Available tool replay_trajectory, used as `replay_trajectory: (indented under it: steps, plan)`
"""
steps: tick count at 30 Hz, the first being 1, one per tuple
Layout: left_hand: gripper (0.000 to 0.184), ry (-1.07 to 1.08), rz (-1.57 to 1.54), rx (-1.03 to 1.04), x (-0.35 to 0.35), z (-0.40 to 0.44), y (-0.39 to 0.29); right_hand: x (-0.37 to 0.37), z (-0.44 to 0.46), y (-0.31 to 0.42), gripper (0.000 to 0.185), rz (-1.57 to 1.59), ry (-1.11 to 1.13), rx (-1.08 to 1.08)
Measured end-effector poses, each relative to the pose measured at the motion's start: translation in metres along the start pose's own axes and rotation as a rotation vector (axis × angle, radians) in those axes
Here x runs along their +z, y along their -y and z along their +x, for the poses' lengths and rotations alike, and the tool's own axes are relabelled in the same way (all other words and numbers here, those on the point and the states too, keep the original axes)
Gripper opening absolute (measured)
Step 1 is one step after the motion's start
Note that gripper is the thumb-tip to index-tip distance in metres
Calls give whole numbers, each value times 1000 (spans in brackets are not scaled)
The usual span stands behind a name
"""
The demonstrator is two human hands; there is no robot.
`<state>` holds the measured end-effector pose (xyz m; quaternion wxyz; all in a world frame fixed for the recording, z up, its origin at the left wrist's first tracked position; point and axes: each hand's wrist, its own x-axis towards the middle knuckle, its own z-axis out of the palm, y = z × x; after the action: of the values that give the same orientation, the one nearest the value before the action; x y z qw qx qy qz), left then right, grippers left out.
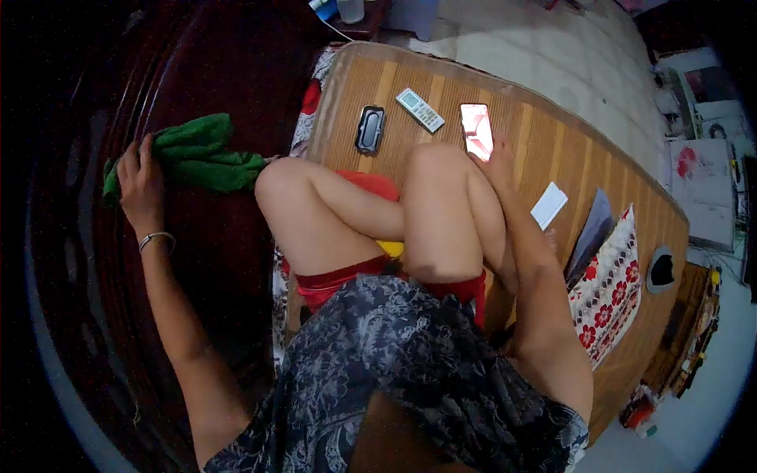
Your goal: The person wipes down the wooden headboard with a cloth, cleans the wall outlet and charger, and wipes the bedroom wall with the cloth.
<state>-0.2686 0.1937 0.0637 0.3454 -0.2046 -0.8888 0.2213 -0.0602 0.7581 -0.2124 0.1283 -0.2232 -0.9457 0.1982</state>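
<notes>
On the left, a crumpled green cloth (195, 150) lies over dark glossy wood. My left hand (140, 189), with a bracelet at the wrist, is closed over the cloth's left end, its fingers curled on the fabric. By my bent right knee, a smartphone (475, 126) with a lit pink and white screen is on the bamboo mat. My right hand (498, 164) grips the phone's lower end, partly hidden behind the knee. Above my knees lie a white remote control (419, 109) and a black oblong case (370, 130).
The bamboo mat (441, 67) covers the bed under me. On the right are a white flat box (550, 206), a grey folded cloth (591, 232), a red-flowered fabric (607, 303) and a dark round-ended object (661, 268). A dark wood panel (236, 63) runs along the left.
</notes>
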Motion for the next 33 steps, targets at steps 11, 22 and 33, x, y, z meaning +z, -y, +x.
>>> replay_trajectory:
  steps: [11,22,33]
  plan:
    - [35,10,-45,-23,-6,1,-5,21,6,-72,92,127,-126,-95]
    - [35,52,-28,-51,-9,4,-5,-26,57,-94,47,-181,98,-144]
    - [36,-47,-68,-18,-9,3,-4,69,128,78,69,-234,526,-106]
